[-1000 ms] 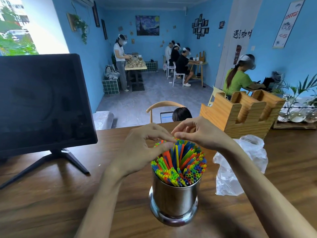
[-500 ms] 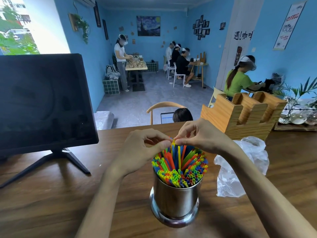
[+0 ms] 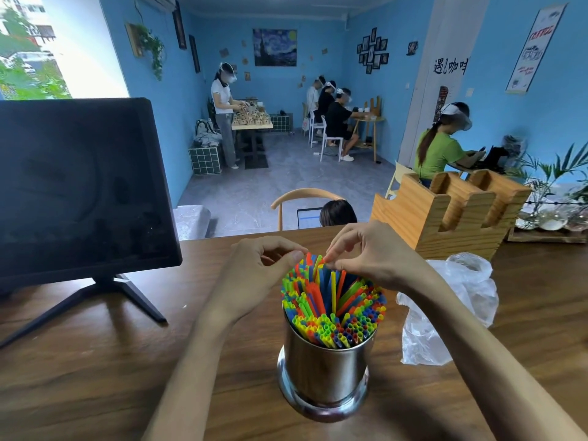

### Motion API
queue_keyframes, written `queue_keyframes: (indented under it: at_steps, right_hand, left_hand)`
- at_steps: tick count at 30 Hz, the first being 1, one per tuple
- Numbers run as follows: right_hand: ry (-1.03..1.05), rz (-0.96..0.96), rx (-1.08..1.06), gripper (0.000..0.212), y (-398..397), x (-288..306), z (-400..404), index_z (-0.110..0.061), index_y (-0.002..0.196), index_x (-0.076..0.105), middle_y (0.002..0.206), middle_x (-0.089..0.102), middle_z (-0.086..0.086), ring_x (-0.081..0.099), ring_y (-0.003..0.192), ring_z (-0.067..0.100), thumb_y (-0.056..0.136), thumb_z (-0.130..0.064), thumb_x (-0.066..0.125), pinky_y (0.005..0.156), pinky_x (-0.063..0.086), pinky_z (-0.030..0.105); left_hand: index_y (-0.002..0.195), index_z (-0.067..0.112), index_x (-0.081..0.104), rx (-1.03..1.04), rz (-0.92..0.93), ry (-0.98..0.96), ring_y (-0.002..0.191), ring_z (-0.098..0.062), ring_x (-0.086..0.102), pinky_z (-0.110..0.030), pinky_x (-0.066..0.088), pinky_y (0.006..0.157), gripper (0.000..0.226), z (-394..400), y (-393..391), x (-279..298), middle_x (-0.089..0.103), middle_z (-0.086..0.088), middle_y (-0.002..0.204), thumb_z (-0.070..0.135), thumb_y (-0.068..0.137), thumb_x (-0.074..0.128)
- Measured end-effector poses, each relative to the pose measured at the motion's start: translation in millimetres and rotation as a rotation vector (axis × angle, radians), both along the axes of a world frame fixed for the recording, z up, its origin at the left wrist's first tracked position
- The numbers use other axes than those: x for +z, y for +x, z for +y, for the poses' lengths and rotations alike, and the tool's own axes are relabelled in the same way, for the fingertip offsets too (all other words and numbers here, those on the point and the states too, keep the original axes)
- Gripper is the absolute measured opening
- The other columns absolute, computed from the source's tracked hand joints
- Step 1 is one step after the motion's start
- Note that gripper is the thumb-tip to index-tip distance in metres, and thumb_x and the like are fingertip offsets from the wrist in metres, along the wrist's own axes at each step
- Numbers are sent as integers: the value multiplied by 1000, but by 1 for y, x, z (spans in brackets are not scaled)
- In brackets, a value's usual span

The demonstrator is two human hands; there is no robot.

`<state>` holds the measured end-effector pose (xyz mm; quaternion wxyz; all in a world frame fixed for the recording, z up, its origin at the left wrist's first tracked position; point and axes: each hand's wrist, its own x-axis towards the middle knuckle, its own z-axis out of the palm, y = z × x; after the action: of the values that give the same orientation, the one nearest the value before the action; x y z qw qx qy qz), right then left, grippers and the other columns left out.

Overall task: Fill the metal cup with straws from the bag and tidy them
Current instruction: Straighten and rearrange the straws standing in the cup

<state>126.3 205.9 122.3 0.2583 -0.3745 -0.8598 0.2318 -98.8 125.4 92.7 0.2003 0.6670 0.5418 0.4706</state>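
Note:
A shiny metal cup point(image 3: 324, 374) stands on the wooden table point(image 3: 95, 377) in front of me, packed with coloured straws point(image 3: 334, 307) in red, blue, green and yellow. Several straws at the back stick up higher than the others. My right hand point(image 3: 366, 253) hovers over the far side of the cup and pinches the tips of those taller straws. My left hand point(image 3: 261, 275) is at the left of the bundle, fingers curled with thumb and forefinger close to the straw tips; whether it holds one I cannot tell. The crumpled clear plastic bag point(image 3: 451, 310) lies just right of the cup.
A dark monitor point(image 3: 79, 192) on a tripod stand fills the left of the table. A wooden holder point(image 3: 445, 214) stands at the back right, behind the bag. Beyond the table's far edge are a chair and a seated person; other people work farther back.
Both hands have risen slightly with the taller straws, and the left hand's fingertips have drawn a little apart from the right hand's. The cup has not moved.

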Motion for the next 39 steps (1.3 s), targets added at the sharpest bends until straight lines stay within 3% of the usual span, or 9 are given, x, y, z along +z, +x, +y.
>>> queue_keyframes:
  at_steps: [6, 11, 16, 19, 24, 29, 34, 37, 39]
  right_hand:
    - [2, -68, -11, 4, -1, 2, -3, -31, 85, 78, 100, 62, -17, 55, 92, 2, 85, -32, 81, 73, 40, 20]
    - [0, -141, 5, 7, -1, 3, -3, -35, 87, 70, 100, 60, -17, 53, 90, 1, 88, -35, 77, 69, 36, 14]
    - [-10, -154, 17, 8, 0, 3, -2, -34, 86, 69, 100, 59, -18, 52, 91, 2, 88, -35, 77, 71, 35, 16]
    - [-9, -150, 19, 11, -1, 3, -1, -37, 83, 67, 100, 59, -16, 52, 91, 2, 88, -36, 77, 69, 35, 15]
    - [-31, -140, 5, 12, 0, 2, -1, -37, 83, 67, 98, 58, -18, 52, 92, 1, 87, -40, 78, 69, 35, 16]
    - [-46, -132, -20, 12, -1, 1, -1, -36, 81, 68, 98, 59, -19, 54, 92, 2, 86, -39, 79, 70, 37, 17]
    - [-39, -114, 7, 14, 0, 1, -1, -37, 80, 66, 95, 59, -17, 54, 86, 3, 87, -35, 78, 69, 38, 18]
    - [-44, -148, 23, 7, 0, 1, 1, -30, 93, 71, 99, 61, -13, 55, 85, 5, 90, -35, 74, 70, 40, 20]
    - [-66, -169, 39, 11, 1, 1, 3, -25, 100, 71, 98, 59, -13, 55, 84, 5, 92, -34, 72, 69, 41, 20]
  left_hand:
    - [88, 45, 78, -2, 244, -22, 83, -1, 56, -21, 40, 66, 8, 9, 9, 13, 65, 21, 84, 51, 83, 77]
    - [80, 44, 79, -54, 352, -17, 81, 0, 55, -17, 36, 62, 31, 17, 16, 33, 63, 18, 74, 71, 73, 66]
    - [84, 36, 82, -174, 463, -75, 70, 3, 59, -9, 41, 60, 16, 22, 19, 52, 67, 16, 68, 52, 81, 78]
    - [90, 34, 83, -215, 576, -111, 70, 11, 58, -5, 39, 63, 8, 25, 21, 61, 62, 23, 63, 38, 90, 76]
    - [98, 35, 82, -245, 689, -169, 76, 21, 57, 1, 39, 68, 13, 29, 23, 71, 64, 26, 69, 25, 90, 78]
    - [92, 32, 81, -251, 734, -202, 75, 8, 65, -18, 52, 75, 12, 33, 29, 77, 74, 16, 78, 32, 81, 86]
    - [90, 40, 80, -242, 849, -177, 80, 16, 53, -16, 44, 72, 11, 36, 33, 80, 67, 27, 71, 34, 81, 83]
    - [89, 37, 81, -270, 900, -175, 78, 10, 54, -27, 49, 77, 9, 40, 38, 84, 69, 22, 73, 33, 81, 81]
    - [87, 32, 82, -300, 894, -179, 78, 19, 53, -22, 46, 74, 6, 42, 41, 86, 63, 25, 62, 33, 80, 82]
